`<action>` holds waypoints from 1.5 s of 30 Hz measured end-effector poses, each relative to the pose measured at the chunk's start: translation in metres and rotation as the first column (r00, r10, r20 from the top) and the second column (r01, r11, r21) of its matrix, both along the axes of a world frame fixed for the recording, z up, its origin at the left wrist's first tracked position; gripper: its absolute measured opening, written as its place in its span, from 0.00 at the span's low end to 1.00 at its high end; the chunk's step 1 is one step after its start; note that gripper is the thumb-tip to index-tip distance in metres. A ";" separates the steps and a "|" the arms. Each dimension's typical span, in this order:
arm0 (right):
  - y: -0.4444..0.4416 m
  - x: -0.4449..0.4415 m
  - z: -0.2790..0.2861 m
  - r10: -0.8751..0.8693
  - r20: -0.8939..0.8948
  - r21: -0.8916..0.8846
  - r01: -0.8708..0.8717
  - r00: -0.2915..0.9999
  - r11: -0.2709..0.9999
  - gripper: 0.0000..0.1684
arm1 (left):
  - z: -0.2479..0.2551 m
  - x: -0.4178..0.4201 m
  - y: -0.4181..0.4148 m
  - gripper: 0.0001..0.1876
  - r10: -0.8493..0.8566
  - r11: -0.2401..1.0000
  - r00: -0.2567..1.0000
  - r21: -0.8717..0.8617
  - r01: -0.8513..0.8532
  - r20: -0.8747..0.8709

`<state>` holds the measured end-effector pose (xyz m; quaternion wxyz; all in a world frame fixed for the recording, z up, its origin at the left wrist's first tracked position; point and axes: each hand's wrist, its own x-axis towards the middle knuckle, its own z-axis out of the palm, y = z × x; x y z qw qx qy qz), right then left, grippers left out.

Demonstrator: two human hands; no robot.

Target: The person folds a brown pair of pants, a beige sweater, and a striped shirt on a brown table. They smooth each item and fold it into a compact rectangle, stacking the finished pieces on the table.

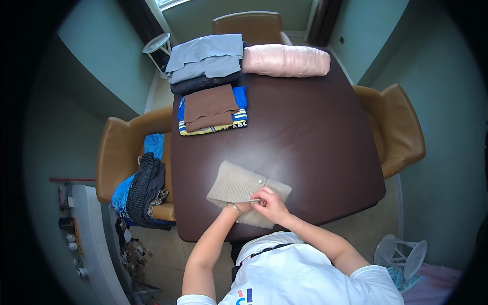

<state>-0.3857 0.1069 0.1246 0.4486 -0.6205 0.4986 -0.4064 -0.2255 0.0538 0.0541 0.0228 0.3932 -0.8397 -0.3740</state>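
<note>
A beige ribbed knit garment (238, 181), folded into a compact bundle with a button showing, lies near the front edge of the dark brown table (312, 152). My right hand (272, 207) pinches the edge of its upper layer between thumb and fingers. Tucked beneath that layer is my left hand (245, 207), its fingers mostly hidden by the fabric and by the right hand. A bracelet (237, 209) circles the left wrist.
Folded brown cloth (209, 105) tops a blue-and-yellow garment (240, 97). Behind sit stacked grey-blue clothes (207, 57) and a pink padded bundle (286, 61). Loose clothes (143, 190) fill the left tan chair (114, 152); another chair (400, 129) stands right.
</note>
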 end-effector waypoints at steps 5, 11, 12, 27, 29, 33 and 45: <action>0.000 0.004 0.007 0.018 -0.003 -0.039 -0.018 1.000 0.999 0.09 | 0.004 0.008 0.008 0.11 -0.061 0.998 0.983 -0.018 0.059 -0.173; -0.006 0.001 0.012 0.036 -0.010 0.005 -0.036 0.999 0.999 0.10 | 0.020 -0.005 0.010 0.15 0.186 0.902 0.980 -0.407 -0.144 0.064; -0.006 0.001 0.012 0.038 -0.011 -0.001 -0.038 0.999 0.999 0.10 | 0.021 -0.005 0.013 0.16 0.255 0.851 0.967 -0.481 -0.214 0.021; -0.007 -0.003 0.020 0.095 -0.043 -0.007 -0.095 0.995 0.995 0.13 | 0.018 -0.002 0.031 0.13 -0.010 0.998 0.989 -0.054 0.018 0.147; -0.008 0.000 0.026 0.217 -0.054 -0.003 -0.217 0.975 0.976 0.13 | -0.005 0.001 0.036 0.15 -0.029 1.000 0.986 0.005 0.029 0.161; -0.005 0.010 0.036 0.350 -0.003 0.049 -0.349 0.937 0.936 0.14 | -0.033 -0.005 0.040 0.17 -0.008 1.000 0.987 0.013 0.006 0.160; -0.013 -0.021 0.008 0.320 -0.097 -0.057 -0.326 0.943 0.944 0.11 | -0.042 -0.040 0.020 0.20 0.292 0.883 0.956 -0.381 -0.274 -0.012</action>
